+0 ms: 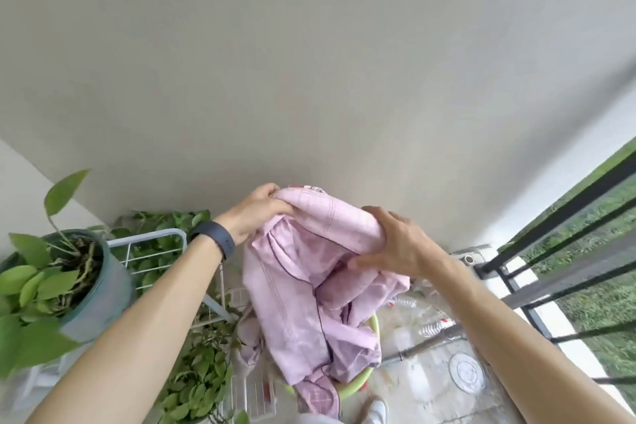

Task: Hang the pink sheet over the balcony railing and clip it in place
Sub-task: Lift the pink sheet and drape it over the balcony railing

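Left hand (254,212) pinches sheet (303,293) top, right hand (395,244) grips bunched fold; held high so cloth lifts out of green tub (358,380); railing (564,213) off to right, nothing hung yet

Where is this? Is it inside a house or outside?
Most likely a home balcony: a black railing with grass beyond it, a potted plant, and a pink sheet hanging into a green basin.
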A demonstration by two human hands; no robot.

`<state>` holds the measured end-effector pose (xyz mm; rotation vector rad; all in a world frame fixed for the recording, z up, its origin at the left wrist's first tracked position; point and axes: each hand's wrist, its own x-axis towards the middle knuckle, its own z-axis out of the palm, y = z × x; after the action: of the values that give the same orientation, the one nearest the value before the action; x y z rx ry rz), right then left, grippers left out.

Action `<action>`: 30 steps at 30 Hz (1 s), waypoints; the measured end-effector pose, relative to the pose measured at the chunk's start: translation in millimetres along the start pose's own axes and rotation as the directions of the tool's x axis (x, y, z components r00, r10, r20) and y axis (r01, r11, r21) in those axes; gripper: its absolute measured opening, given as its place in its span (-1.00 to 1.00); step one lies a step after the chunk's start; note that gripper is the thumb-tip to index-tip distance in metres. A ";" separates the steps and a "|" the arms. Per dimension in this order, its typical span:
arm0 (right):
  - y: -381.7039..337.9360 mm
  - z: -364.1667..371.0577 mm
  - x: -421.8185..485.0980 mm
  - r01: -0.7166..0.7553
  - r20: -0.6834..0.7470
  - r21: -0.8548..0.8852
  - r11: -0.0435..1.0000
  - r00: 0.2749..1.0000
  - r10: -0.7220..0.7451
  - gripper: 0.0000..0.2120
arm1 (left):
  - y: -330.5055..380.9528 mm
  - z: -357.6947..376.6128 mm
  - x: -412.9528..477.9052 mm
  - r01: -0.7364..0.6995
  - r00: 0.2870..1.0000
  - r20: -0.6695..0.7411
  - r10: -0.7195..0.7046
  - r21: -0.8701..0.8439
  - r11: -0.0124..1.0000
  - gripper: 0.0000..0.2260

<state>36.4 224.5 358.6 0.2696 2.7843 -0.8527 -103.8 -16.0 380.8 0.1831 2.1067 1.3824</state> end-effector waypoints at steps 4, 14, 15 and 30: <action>-8.5 9.7 -5.1 -0.058 0.318 -0.275 0.960 0.936 0.148 -0.40 | 41.5 -1.2 -15.1 -0.159 0.977 0.175 0.119 0.232 0.960 -0.43; -45.3 -157.5 -10.9 -0.176 -0.628 -0.368 0.913 0.771 -0.104 -0.73 | 128.2 -34.0 -42.3 -0.189 0.877 -0.022 0.481 0.903 0.386 -0.96; -54.9 -177.0 -18.0 -0.166 -0.711 -0.370 0.914 0.683 -0.164 -0.72 | 146.9 -40.3 -46.8 -0.221 0.796 -0.082 0.600 0.883 0.414 -0.98; -76.8 -295.4 -39.2 -0.240 -0.812 0.197 0.951 0.503 0.295 -0.94 | 289.0 -29.9 -56.7 -0.236 0.390 -0.220 0.894 0.915 0.328 -0.74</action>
<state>11.0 325.6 648.1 1.4550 3.3758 -0.8691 -134.1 65.4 663.7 1.1651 3.5466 0.7319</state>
